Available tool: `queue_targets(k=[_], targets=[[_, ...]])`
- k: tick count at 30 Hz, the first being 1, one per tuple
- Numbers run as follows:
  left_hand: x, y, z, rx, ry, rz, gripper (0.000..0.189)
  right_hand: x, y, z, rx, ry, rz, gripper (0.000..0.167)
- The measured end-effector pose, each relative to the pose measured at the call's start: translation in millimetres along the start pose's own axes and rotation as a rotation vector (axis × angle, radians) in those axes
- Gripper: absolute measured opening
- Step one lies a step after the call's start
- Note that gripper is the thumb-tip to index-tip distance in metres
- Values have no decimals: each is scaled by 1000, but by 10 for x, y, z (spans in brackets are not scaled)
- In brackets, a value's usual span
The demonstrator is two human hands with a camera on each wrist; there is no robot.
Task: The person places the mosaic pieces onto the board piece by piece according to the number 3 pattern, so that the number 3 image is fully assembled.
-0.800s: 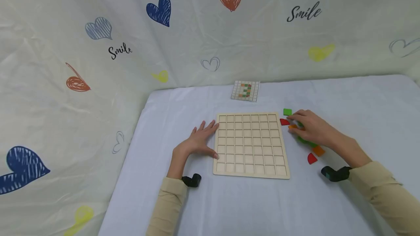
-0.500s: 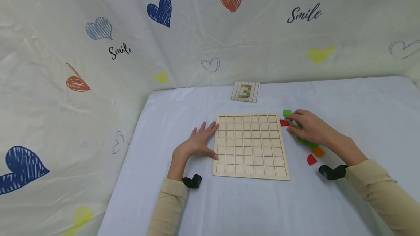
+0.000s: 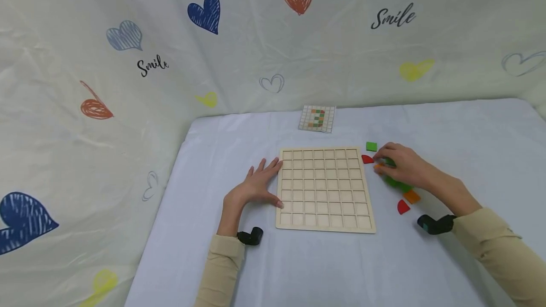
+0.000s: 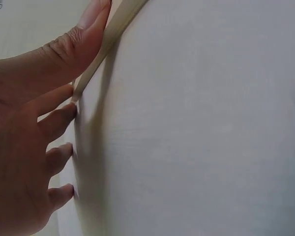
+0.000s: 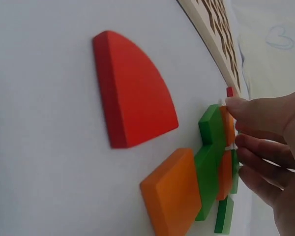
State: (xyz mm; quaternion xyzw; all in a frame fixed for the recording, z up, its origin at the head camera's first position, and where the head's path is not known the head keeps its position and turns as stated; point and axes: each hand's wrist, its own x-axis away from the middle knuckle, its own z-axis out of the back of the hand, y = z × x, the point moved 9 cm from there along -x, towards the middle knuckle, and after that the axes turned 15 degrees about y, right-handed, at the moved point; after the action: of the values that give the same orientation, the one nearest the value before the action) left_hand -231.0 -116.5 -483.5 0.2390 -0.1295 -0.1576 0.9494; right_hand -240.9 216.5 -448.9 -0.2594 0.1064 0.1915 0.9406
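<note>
A pale wooden grid board [image 3: 323,230] lies flat on the white cloth. My left hand [image 3: 254,186] rests at its left edge, fingers spread, thumb on the near-left rim; the left wrist view shows the thumb [image 4: 83,44] against that rim. Right of the board, my right hand [image 3: 405,165] pinches an orange square tile [image 5: 228,128] between thumb and fingers, low among the other tiles. Beneath and beside this hand are green tiles [image 5: 206,172], partly hidden in the head view. Closest to the right wrist camera are a red quarter-round tile [image 5: 140,93] and another orange square [image 5: 174,189].
A small pattern card [image 3: 317,119] with a coloured figure on a grid lies behind the board. One green tile [image 3: 371,146] and a red quarter-round [image 3: 367,159] sit by the board's upper right corner. A printed cloth [image 3: 239,60] hangs behind the table.
The head view has shifted slightly. My right hand stays over the tiles with only small finger movement, and my left hand keeps its place at the board.
</note>
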Motion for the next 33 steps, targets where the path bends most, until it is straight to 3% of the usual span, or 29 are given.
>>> queue_targets(k=[7,13,20,26,33], targets=[[16,-17,21,18,7,7,122,18,-29,31,-16,70,69,14],[21,-17,31,19,18,15,122,16,-37,39,-8,107,97,18],[27,-6,44,22,20,23,123,23,-15,8,-19,55,35,19],[17,-4,32,22,21,15,122,33,-41,28,-54,82,40,19],[0,0,-6,8,7,14,121,97,42,41,-72,16,-61,27]])
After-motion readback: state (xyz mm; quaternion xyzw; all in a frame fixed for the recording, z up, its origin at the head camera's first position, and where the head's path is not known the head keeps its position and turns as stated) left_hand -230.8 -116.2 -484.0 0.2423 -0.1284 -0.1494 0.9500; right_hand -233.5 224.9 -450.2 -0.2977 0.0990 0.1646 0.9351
